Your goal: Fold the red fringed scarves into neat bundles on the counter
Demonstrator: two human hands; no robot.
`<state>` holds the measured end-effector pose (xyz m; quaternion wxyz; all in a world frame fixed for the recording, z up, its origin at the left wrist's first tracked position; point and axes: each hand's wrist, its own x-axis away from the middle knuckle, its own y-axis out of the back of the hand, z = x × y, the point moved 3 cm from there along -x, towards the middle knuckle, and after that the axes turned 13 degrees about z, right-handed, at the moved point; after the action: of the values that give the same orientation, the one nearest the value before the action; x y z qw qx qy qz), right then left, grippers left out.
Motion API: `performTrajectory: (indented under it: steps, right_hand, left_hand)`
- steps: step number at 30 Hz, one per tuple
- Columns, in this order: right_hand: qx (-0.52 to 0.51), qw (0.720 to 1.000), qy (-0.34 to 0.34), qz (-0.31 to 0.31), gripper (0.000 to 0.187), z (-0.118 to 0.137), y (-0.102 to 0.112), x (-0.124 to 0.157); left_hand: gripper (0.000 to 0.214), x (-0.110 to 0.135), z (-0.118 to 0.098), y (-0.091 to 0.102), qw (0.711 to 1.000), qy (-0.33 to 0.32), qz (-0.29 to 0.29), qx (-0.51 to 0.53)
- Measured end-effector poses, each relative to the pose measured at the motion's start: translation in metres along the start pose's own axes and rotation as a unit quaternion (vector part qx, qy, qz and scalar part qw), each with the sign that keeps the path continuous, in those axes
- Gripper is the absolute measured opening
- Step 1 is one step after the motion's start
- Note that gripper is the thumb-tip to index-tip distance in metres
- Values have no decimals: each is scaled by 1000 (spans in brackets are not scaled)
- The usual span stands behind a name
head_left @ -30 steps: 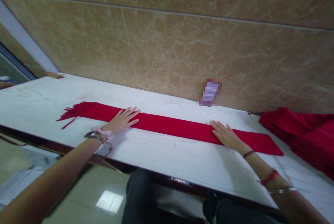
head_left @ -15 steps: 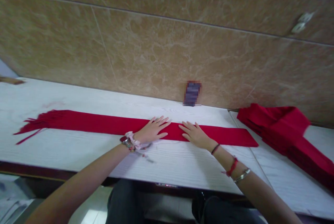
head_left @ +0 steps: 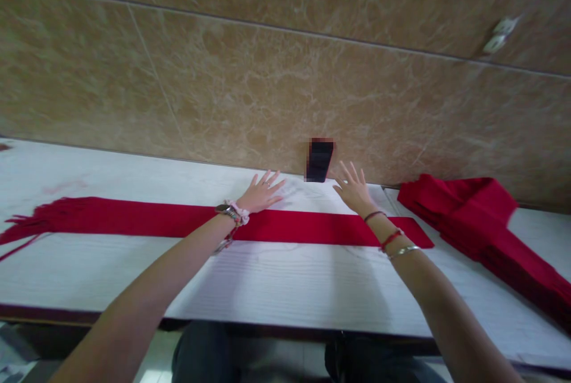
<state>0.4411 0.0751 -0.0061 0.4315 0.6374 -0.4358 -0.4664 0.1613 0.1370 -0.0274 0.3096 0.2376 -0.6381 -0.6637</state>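
Observation:
A long red scarf [head_left: 307, 226] lies flat along the white table [head_left: 276, 282], its fringe [head_left: 22, 227] at the far left. My left hand [head_left: 263, 191] is past the scarf's far edge, fingers spread and open, holding nothing. My right hand [head_left: 353, 187] is raised beyond the scarf too, fingers spread, empty. Both hands are near a dark phone [head_left: 320, 160] that leans upright against the wall. My forearms cross over the scarf.
A heap of folded red scarves [head_left: 482, 222] lies on the table at the right. A beige marble wall [head_left: 267, 74] rises right behind the table. A small white fitting [head_left: 499, 35] is on the wall at upper right. My knees show under the table's near edge.
Both hands left the scarf, where they lay flat side by side, and moved forward toward the wall and the phone. The view swung a little to the right.

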Motion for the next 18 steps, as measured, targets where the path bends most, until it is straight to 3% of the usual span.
performTrajectory:
  steps: [5,9,12,14,18]
  right_hand:
    - [2,998,-41,-50,47,6,0,-49]
    - [-20,997,-52,-55,47,2,-4,-54]
    - [-68,993,-68,-64,48,-1,-2,-37]
    - [-108,993,-37,-44,48,3,-3,-17]
    - [-151,982,88,76,49,29,-15,35]
  left_hand:
    - [56,-22,4,-6,1000,18,-22,-11]
    - [58,-18,10,-13,999,1,40,33]
    - [58,-8,15,-8,996,7,68,62]
    - [57,2,11,-4,996,6,52,68]
    - [57,28,-17,-7,997,-47,23,64]
